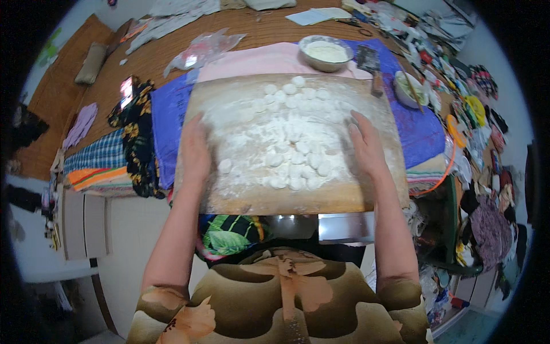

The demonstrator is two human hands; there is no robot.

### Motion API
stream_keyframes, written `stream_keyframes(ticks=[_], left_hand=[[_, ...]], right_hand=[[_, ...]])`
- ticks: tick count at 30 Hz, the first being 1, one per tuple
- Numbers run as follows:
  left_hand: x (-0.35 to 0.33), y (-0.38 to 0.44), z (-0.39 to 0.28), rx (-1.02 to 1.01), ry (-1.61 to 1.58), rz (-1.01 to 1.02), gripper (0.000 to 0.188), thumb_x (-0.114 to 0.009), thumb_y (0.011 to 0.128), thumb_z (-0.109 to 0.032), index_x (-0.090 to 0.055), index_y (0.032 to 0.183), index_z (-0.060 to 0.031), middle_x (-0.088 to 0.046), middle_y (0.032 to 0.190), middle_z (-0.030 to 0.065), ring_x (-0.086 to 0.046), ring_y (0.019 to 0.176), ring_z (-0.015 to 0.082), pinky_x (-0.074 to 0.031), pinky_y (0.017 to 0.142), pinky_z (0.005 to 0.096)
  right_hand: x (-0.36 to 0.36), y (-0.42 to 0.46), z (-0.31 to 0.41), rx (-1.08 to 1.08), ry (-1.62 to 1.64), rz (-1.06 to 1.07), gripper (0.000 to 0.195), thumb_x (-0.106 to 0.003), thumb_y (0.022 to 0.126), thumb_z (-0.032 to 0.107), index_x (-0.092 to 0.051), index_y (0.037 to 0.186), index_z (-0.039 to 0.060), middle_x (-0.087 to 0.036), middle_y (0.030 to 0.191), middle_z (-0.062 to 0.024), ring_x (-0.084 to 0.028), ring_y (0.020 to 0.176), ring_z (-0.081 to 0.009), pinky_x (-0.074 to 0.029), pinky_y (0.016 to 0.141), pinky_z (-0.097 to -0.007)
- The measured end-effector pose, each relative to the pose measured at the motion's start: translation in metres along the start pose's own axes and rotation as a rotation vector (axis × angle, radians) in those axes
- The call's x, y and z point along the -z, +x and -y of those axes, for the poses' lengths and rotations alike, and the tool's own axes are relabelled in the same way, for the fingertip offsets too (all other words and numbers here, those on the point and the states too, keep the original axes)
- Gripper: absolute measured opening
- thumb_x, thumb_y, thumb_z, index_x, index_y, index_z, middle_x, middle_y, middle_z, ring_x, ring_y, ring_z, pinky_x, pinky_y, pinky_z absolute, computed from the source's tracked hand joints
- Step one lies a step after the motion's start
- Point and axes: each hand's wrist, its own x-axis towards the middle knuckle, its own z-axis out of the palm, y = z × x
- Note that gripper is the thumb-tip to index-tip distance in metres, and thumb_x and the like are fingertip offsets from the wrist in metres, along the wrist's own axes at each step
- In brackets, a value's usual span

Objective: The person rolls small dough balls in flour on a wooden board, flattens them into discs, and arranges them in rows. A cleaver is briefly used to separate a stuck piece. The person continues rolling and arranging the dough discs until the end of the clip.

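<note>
A floured wooden board (pixel 240 202) lies in front of me. Small round pieces of dough sit on it in a far group (pixel 290 89) and a near group (pixel 297 158), with one piece (pixel 225 166) apart on the left. My left hand (pixel 195 148) is over the board's left edge, palm inward, somewhat blurred. Inside the right edge is my right hand (pixel 366 144), its thumb and fingers apart. Both hands look free of any object; whether either touches the board is unclear. Loose flour (pixel 266 129) spreads between them.
Behind the board stands a metal bowl of flour (pixel 325 52). A cleaver (pixel 368 60) rests its wooden handle on the far right corner. A white bowl (pixel 409 89) with a stick across it is on the purple sheet (pixel 421 137). A plastic bag (pixel 204 49) lies far left.
</note>
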Motion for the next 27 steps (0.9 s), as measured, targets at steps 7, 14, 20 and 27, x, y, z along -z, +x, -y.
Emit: stream_keyframes(ticks=[7,14,20,27], left_hand=[[-0.034,-0.019,-0.024,-0.188,0.748,0.385,0.066,-0.050,0.101,-0.048,-0.038,0.156,-0.0126,-0.025,0.165,0.0188,-0.021,0.152,0.0393,-0.015,0.120,0.0622],[-0.039,-0.024,-0.016,-0.239,0.911,0.579,0.072,-0.057,0.098,-0.047,-0.031,0.160,-0.0213,-0.020,0.168,0.0105,-0.015,0.155,0.0351,-0.007,0.120,0.0654],[-0.044,-0.010,-0.012,-0.292,0.885,0.596,0.076,-0.061,0.096,-0.043,-0.028,0.161,-0.0210,-0.018,0.168,0.0114,-0.014,0.155,0.0363,-0.008,0.120,0.0664],[-0.038,0.009,-0.007,-0.121,0.894,0.472,0.077,-0.060,0.096,-0.049,-0.031,0.160,-0.0179,-0.018,0.169,0.0128,-0.014,0.156,0.0346,-0.010,0.119,0.0668]], right_hand=[[-0.034,0.002,0.011,-0.057,-0.519,0.151,0.065,-0.054,0.100,0.035,-0.035,0.156,0.0085,-0.036,0.160,-0.0176,-0.031,0.149,-0.0357,-0.018,0.120,-0.0603],[-0.034,-0.006,0.017,-0.056,-0.595,0.196,0.070,-0.054,0.100,0.035,-0.028,0.159,0.0098,-0.031,0.163,-0.0153,-0.027,0.151,-0.0349,-0.017,0.121,-0.0589],[-0.030,-0.001,0.016,-0.012,-0.607,0.194,0.072,-0.056,0.098,0.036,-0.029,0.159,0.0096,-0.030,0.164,-0.0156,-0.027,0.151,-0.0354,-0.016,0.121,-0.0593],[-0.023,0.015,0.009,-0.084,-0.553,0.135,0.075,-0.059,0.096,0.041,-0.030,0.158,0.0087,-0.032,0.162,-0.0177,-0.029,0.150,-0.0354,-0.018,0.120,-0.0600]])
